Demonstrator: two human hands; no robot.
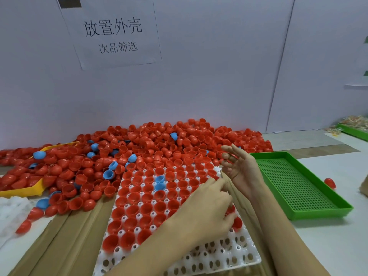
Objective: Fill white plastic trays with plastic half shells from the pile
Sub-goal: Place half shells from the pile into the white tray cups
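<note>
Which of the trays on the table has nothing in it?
The green tray on the right, its perforated floor bare; the white tray and yellow tray hold shells.

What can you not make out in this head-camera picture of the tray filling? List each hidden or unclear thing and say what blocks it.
- White tray: its cells beneath the left hand and forearm are covered; the bottom edge cuts off its near side.
- Yellow tray: mostly buried under the pile of shells.
- Packets at the far right: too small, cut by the edge.
- Right hand: slightly blurred.
</note>
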